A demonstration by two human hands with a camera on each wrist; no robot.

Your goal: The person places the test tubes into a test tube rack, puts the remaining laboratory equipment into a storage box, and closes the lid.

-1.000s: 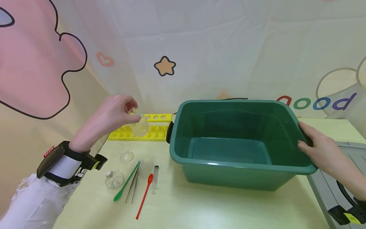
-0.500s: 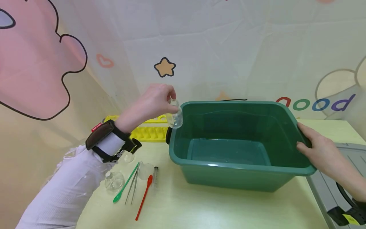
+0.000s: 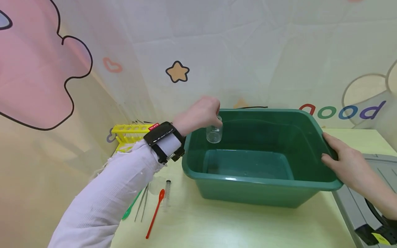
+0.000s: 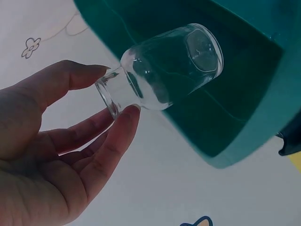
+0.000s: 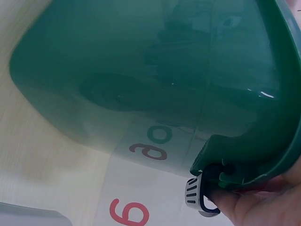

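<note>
My left hand (image 3: 202, 115) pinches a small clear glass bottle (image 3: 214, 135) by its neck, inside the left part of the green plastic tub (image 3: 263, 180). In the left wrist view the thumb and fingers of that hand (image 4: 70, 146) close on the neck, and the clear body of the bottle (image 4: 164, 70) points away from the palm. My right hand (image 3: 352, 163) grips the tub's right end, thumb over the rim. From the right wrist, fingers (image 5: 230, 202) curl about the black and grey handle (image 5: 200, 190) below the rim. No objects show on the tub's floor.
Left of the tub lie a green spoon (image 3: 131, 207), metal tweezers (image 3: 141, 203), a red spoon (image 3: 155, 213), a syringe (image 3: 167, 191) and a faint clear vessel (image 3: 157, 185). A yellow tube rack (image 3: 131, 128) stands behind my left sleeve. Grey equipment (image 3: 378, 168) is at right.
My left hand has carried the bottle right, from above the yellow rack to inside the tub. The left sleeve now covers the round flask on the table. My right hand stays on the tub.
</note>
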